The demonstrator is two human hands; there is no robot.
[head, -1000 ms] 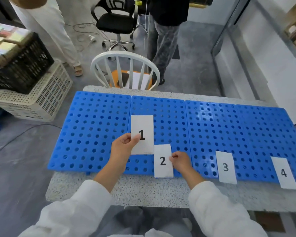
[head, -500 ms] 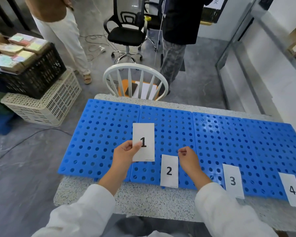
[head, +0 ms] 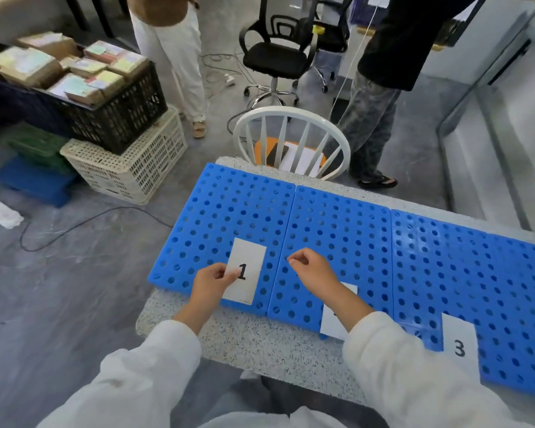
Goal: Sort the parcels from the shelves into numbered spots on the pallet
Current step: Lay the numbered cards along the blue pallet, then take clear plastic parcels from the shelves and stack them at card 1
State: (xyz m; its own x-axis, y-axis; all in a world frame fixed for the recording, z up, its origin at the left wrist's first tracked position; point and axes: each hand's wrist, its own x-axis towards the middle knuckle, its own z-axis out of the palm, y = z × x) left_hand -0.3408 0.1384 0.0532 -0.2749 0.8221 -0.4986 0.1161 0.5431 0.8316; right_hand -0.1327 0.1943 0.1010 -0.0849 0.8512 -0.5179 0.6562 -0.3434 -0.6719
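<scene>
A blue perforated pallet (head: 352, 230) lies along a speckled table. My left hand (head: 212, 281) pinches the white card marked 1 (head: 249, 267) over the pallet's left panel. My right hand (head: 309, 270) hovers over the middle panel, fingers curled together, holding nothing. Under my right forearm lies another white card (head: 332, 327), its number hidden. The card marked 3 (head: 459, 347) rests at the pallet's near edge to the right. Several brown parcels (head: 74, 69) with coloured labels sit in a black crate at the far left.
The black crate (head: 121, 115) stands on a cream crate (head: 136, 162) on the floor. A white chair (head: 294, 140) is behind the table. A black office chair (head: 275, 57) and two standing people are farther back. Cables cross the floor at the left.
My right hand has let go of the card marked 2 and lifted up over the pallet. The view has swung left, so the card marked 4 is out of frame.
</scene>
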